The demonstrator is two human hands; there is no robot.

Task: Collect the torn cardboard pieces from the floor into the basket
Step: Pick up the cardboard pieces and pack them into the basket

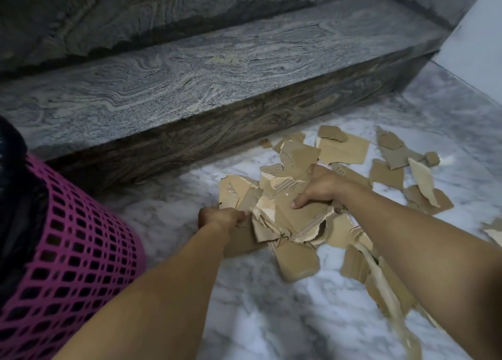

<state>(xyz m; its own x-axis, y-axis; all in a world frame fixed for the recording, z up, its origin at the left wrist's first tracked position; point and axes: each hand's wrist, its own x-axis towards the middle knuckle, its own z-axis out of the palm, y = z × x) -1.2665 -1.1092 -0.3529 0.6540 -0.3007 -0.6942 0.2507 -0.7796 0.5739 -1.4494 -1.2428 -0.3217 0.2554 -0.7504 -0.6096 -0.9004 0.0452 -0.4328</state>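
A bunch of torn brown cardboard pieces (282, 210) sits between my two hands over the marble floor. My left hand (220, 218) grips the bunch at its left edge, fingers curled round the cardboard. My right hand (320, 188) holds it from the top right, thumb pressed flat on a big piece. More loose cardboard pieces (388, 169) lie scattered on the floor to the right and behind. The pink mesh basket (76, 251), lined with a black bag, stands at the left edge of the view.
A grey granite step (190, 87) runs across behind the pile, with another riser above it. A white wall (478, 39) closes the right corner. Long torn cardboard strips (385, 283) lie under my right forearm. White marble floor (271, 319) spreads in front.
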